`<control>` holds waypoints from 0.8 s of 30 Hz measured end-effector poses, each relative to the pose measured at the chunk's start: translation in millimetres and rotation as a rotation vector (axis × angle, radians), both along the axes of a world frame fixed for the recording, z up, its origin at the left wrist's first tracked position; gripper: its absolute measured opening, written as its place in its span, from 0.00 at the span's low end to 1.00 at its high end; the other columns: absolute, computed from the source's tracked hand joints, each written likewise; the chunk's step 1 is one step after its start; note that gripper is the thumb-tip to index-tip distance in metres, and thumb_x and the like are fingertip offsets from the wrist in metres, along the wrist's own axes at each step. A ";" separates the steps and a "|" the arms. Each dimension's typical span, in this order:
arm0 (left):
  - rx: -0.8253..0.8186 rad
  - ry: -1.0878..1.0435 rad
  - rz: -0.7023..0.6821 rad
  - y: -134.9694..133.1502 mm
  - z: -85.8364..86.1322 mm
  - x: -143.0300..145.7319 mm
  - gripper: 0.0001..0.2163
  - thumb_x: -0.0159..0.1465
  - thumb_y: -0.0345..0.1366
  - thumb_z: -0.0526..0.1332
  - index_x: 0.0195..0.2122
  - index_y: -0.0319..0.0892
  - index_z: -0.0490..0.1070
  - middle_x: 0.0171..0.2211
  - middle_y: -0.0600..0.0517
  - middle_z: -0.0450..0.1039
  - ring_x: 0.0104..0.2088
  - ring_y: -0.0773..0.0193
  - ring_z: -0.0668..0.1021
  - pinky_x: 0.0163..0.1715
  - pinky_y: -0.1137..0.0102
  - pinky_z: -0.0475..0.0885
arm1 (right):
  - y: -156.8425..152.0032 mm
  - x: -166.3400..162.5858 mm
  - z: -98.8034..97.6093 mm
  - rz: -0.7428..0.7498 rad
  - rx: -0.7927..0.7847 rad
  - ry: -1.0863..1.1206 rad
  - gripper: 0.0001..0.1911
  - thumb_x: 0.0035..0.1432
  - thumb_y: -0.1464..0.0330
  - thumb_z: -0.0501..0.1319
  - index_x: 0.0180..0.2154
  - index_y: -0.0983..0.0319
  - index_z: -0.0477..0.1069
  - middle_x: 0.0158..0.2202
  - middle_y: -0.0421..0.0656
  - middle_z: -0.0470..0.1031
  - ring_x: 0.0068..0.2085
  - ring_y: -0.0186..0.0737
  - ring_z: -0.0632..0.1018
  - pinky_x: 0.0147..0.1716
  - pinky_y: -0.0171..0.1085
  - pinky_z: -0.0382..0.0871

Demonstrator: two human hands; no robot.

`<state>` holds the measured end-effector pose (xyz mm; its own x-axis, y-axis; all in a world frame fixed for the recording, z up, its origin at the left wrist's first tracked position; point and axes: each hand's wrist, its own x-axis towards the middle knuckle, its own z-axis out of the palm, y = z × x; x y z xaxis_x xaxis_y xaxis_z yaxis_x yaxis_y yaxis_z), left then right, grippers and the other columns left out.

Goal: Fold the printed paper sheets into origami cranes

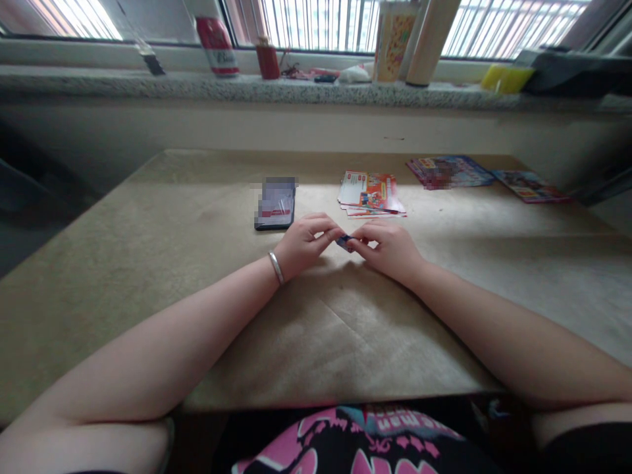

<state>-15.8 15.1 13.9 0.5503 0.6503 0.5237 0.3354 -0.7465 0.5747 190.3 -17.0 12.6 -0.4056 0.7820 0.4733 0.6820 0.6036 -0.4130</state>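
Over the middle of the table, my left hand [309, 240] and my right hand [388, 247] meet at a small dark blue piece [344, 243]. Each hand pinches it between thumb and fingers, one from either side. Its kind is too small to make out, and the fingertips hide part of it. A silver bangle [276, 268] circles my left wrist. Just beyond my left hand lies a phone [279, 204] with a blurred screen. A stack of red and white printed cards [371, 192] rests on the table behind my right hand.
Colourful printed booklets [457, 172] and another printed sheet [530, 185] lie at the table's [172, 316] back right. On the stone windowsill [306, 92] stand a red can [216, 46], a red bottle [267, 59], a patterned container [394, 43], a tall cylinder [430, 43] and a yellow object [507, 78].
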 end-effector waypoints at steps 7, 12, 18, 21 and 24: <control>-0.007 0.026 0.018 1.6 -0.1 -2.2 0.20 0.69 0.49 0.52 0.34 0.40 0.76 0.31 0.49 0.75 0.34 0.64 0.75 0.37 0.70 0.69 | 2.2 0.8 -0.7 0.008 -0.096 0.099 0.12 0.61 0.64 0.59 0.28 0.60 0.77 0.27 0.41 0.77 0.29 0.34 0.72 0.31 0.34 0.63; 0.005 0.021 0.052 0.1 -0.8 -2.3 0.10 0.64 0.42 0.61 0.35 0.40 0.76 0.32 0.50 0.77 0.33 0.65 0.76 0.36 0.70 0.69 | 3.1 0.9 -2.0 0.006 -0.164 0.158 0.12 0.60 0.63 0.59 0.29 0.60 0.78 0.28 0.41 0.79 0.28 0.34 0.74 0.30 0.34 0.64; 0.007 0.002 0.098 -1.4 -1.8 0.5 0.07 0.63 0.36 0.61 0.29 0.39 0.73 0.27 0.52 0.73 0.30 0.66 0.73 0.32 0.72 0.67 | 3.8 -1.7 -3.4 0.035 -0.256 0.199 0.08 0.57 0.64 0.62 0.30 0.60 0.78 0.26 0.39 0.77 0.27 0.33 0.73 0.29 0.33 0.65; 0.000 -0.003 0.082 -2.6 0.5 0.3 0.08 0.64 0.35 0.59 0.30 0.39 0.73 0.26 0.52 0.71 0.30 0.66 0.72 0.32 0.71 0.66 | 3.7 -2.9 -4.3 0.034 -0.284 0.221 0.08 0.55 0.64 0.63 0.30 0.60 0.77 0.25 0.39 0.76 0.26 0.32 0.72 0.28 0.33 0.65; -0.023 -0.004 0.052 -4.2 2.9 -0.2 0.11 0.66 0.37 0.56 0.29 0.39 0.72 0.26 0.53 0.69 0.30 0.66 0.71 0.32 0.71 0.67 | 3.2 -3.7 -4.2 0.031 -0.293 0.223 0.07 0.55 0.65 0.63 0.28 0.61 0.77 0.25 0.38 0.76 0.25 0.31 0.71 0.27 0.32 0.65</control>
